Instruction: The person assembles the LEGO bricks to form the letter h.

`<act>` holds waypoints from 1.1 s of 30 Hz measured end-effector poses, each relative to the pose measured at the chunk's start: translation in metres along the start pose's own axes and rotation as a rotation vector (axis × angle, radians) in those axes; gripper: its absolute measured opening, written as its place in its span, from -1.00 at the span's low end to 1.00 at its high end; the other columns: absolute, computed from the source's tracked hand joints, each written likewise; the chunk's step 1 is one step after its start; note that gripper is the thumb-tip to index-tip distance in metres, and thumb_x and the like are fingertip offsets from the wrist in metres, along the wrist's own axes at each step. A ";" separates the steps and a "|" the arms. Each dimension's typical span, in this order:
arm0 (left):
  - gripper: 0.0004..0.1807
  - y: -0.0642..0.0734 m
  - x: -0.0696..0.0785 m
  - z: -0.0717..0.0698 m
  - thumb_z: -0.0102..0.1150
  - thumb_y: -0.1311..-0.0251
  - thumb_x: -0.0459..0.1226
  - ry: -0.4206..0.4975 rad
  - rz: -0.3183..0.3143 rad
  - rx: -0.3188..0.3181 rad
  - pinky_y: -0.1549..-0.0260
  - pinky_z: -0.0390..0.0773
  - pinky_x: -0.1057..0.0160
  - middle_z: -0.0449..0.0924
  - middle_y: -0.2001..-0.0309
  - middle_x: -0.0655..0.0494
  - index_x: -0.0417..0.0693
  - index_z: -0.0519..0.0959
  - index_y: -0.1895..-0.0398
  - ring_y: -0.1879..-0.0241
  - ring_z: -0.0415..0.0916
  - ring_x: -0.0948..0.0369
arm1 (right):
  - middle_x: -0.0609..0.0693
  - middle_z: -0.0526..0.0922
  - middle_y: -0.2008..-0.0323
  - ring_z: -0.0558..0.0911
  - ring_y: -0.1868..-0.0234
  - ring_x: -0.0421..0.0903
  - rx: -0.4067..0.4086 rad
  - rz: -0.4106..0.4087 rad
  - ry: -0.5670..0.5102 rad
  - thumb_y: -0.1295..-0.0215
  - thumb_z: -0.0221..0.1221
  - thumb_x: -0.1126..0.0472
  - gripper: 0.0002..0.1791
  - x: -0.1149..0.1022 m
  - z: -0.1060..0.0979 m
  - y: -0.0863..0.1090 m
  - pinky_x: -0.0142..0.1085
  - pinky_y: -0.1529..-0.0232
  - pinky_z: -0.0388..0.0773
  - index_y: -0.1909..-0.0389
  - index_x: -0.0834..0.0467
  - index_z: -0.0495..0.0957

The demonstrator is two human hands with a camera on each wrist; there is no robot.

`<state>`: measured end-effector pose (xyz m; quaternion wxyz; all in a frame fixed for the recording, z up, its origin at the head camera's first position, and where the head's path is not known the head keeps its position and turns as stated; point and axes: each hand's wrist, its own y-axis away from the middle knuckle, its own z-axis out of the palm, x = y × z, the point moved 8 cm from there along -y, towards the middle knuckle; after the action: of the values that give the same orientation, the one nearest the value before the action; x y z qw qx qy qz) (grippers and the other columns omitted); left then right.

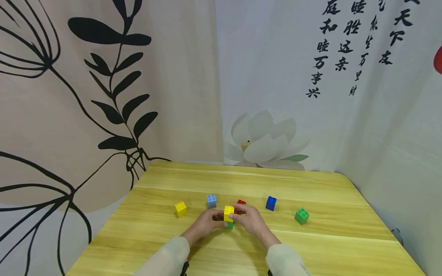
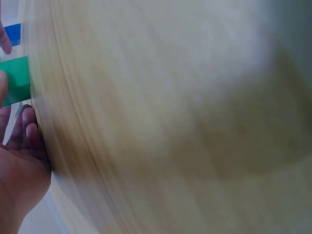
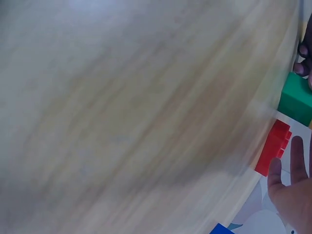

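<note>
Near the middle of the table, a yellow building block sits on top of a green building block. My left hand holds the green block from the left, its thumb against the side. From the right, my right hand pinches the yellow block between thumb and fingers. The left wrist view shows the green block at its left edge, above part of my left hand. A red block stands beside my right hand's fingers in the right wrist view; in the head view that hand partly hides it.
On the wooden table, another yellow block and a light blue block stand to the left. A dark blue block and a second green block are on the right. Printed curtains hang behind the table.
</note>
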<state>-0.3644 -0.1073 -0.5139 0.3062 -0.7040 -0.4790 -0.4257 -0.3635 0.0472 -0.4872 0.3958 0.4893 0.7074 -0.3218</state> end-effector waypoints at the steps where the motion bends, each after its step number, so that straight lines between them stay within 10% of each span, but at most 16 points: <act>1: -0.68 0.000 0.000 0.000 0.38 -0.20 -0.21 -0.001 -0.002 -0.001 0.01 0.51 0.02 0.65 0.11 0.19 0.00 0.68 -0.03 0.10 0.52 0.16 | -0.02 0.65 0.05 0.58 0.03 -0.02 0.003 0.000 -0.001 -0.32 0.28 -0.03 -0.52 0.001 0.000 0.000 -0.11 0.01 0.58 -0.18 0.13 0.59; 33: -0.59 -0.002 -0.003 -0.006 0.35 -0.24 -0.12 -0.035 0.019 0.006 0.06 0.55 0.06 0.65 0.02 0.10 -0.03 0.64 -0.12 0.06 0.53 0.14 | -0.01 0.65 -0.01 0.57 -0.03 0.01 -0.004 -0.022 -0.023 -0.35 0.26 -0.02 -0.51 0.006 0.003 0.000 0.00 -0.08 0.52 -0.19 0.14 0.57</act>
<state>-0.3686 -0.1133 -0.5141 0.3040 -0.7149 -0.4788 -0.4090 -0.3645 0.0474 -0.4933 0.4013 0.4768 0.7089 -0.3302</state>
